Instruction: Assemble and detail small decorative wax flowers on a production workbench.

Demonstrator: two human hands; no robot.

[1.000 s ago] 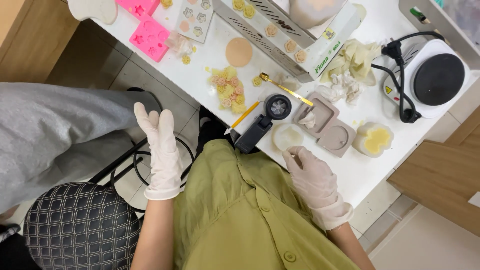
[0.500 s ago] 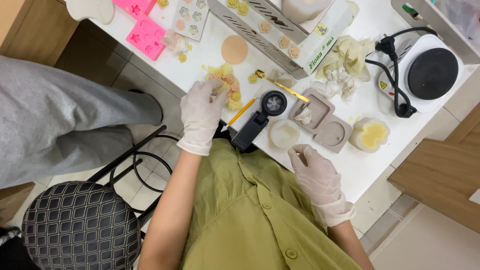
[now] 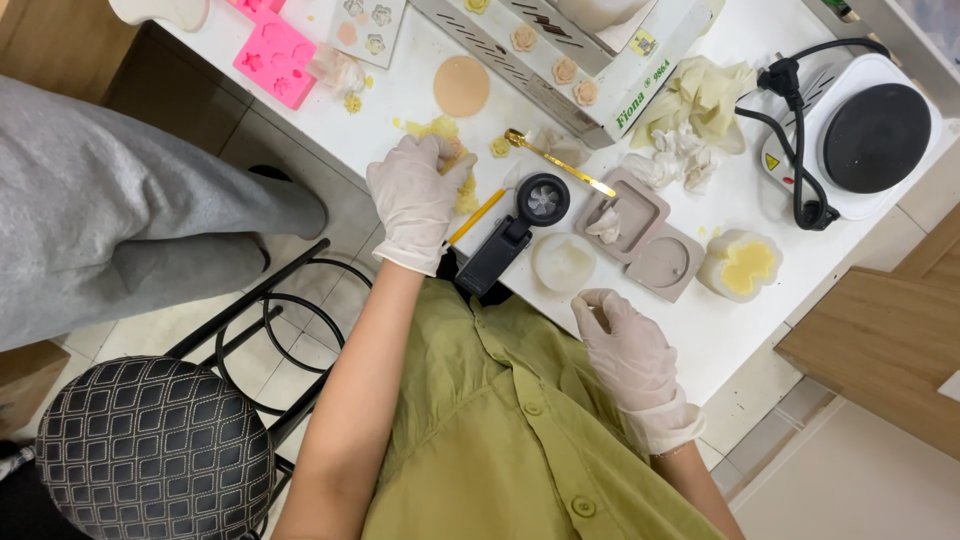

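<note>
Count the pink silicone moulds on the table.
2. One pink mould lies at the table's near-left edge, above the left hand; another pink mould is cut off by the top edge. More may lie outside the view.

long white carton (image 3: 640,75) at the table's back — yellow-green label (image 3: 643,43).

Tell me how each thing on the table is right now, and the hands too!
Left hand: gloved, fingers closed on the yellow bits.
Right hand: gloved, curled, holding nothing visible.
Hot plate: bare on top, cord piled beside it.
Square mould: holds a whitish lump.
Round mould: empty.
Pink mould: flat on the table.
Gold spoon: lying flat.
</note>
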